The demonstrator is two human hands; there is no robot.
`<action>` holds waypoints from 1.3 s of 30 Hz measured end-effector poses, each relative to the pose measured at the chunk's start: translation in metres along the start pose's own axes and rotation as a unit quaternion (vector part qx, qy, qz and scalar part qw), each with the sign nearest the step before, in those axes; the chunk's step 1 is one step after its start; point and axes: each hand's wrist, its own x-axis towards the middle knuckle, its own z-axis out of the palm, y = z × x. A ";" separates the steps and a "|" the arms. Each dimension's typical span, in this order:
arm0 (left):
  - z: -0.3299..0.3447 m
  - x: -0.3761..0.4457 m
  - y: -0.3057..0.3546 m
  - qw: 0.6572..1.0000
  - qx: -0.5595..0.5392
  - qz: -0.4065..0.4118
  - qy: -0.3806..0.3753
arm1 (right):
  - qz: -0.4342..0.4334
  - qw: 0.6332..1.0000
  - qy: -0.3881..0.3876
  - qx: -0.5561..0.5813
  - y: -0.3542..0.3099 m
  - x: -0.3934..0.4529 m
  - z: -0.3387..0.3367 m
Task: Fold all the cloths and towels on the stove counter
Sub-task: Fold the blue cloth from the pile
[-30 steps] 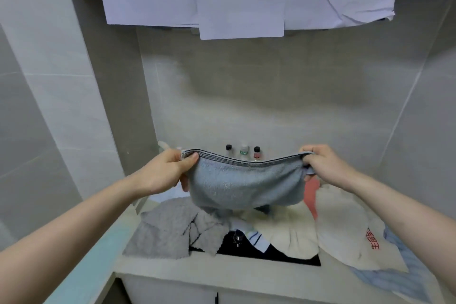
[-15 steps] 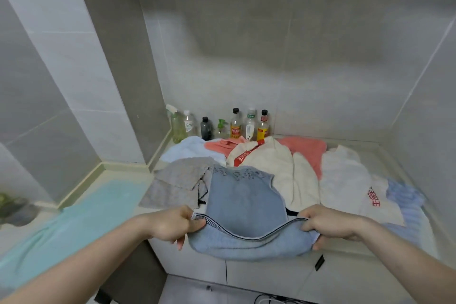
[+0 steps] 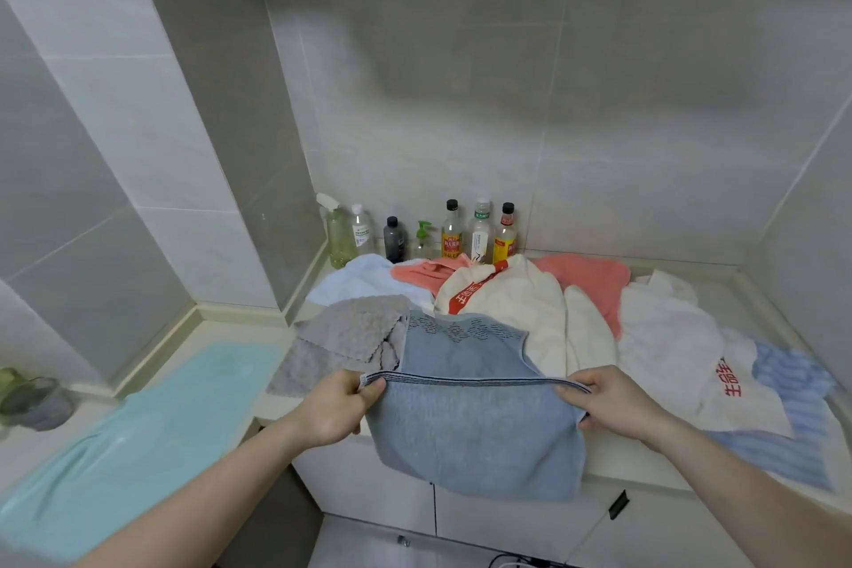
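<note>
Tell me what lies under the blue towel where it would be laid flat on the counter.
The blue towel, held by the left hand and right hand, drapes over the grey cloth and the cream towel; both crowd that spot.

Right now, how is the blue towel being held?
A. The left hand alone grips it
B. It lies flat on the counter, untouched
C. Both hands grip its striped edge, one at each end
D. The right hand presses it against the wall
C: the left hand and the right hand each pinch an end of the blue towel along its striped edge, and its near part hangs over the counter front.
</note>
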 end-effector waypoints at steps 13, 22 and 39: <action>0.002 0.121 -0.028 0.997 -0.036 0.032 0.056 | 0.007 0.991 0.136 -0.016 0.002 0.102 0.027; 0.004 0.185 -0.043 0.997 -0.049 0.025 0.056 | 0.020 0.984 0.172 -0.031 0.013 0.145 0.037; 0.004 0.259 -0.009 0.998 0.004 -0.031 0.048 | -0.008 0.987 0.148 -0.070 0.030 0.241 0.013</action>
